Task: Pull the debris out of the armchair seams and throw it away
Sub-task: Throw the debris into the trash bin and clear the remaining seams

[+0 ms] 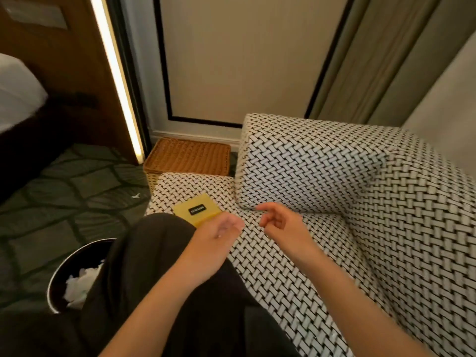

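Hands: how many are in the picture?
2. The left hand is beside the yellow box; the right hand is over the seat, near the armrest. No others show.

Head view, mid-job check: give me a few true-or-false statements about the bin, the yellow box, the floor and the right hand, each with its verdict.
1. The black bin holds crumpled white paper. True.
2. The yellow box lies inside the wicker basket. False: it lies on the armchair seat, and the basket stands on the floor behind it.
3. A small white scrap lies on the carpet. True.
4. The right hand reaches down into the bin. False: it is over the armchair seat, with its forefinger near the cushion seam and nothing visible in its grip.
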The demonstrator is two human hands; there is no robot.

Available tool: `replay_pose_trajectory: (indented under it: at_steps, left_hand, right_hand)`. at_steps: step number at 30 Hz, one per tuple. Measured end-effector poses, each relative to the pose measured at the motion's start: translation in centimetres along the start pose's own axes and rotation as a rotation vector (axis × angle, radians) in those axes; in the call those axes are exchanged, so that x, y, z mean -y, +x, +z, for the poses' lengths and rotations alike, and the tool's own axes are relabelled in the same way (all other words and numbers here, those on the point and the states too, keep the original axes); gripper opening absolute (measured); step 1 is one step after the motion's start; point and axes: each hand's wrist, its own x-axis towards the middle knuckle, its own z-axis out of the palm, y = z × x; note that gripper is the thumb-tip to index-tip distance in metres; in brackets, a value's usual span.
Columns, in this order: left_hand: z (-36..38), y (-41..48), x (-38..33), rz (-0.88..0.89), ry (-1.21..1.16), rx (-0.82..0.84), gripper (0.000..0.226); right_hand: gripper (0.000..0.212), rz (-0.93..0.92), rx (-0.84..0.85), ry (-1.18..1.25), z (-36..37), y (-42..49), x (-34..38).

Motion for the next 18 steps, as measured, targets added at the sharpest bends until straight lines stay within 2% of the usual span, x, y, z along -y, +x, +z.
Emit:
replay_pose_trajectory:
  at_steps: [9, 18]
  left_hand:
    - [14.3, -1.7, 0.5, -0.072, 0.083, 0.370, 0.028]
    - [22.4, -4.0, 0.5, -0.111, 0.175, 0.633, 0.030]
  right_hand:
    - [0.030, 0.297, -0.360, -0.183, -10.1, -10.4, -11.5]
    - [0.024, 0.550, -0.507, -0.454, -11.7, -18.5, -17.9]
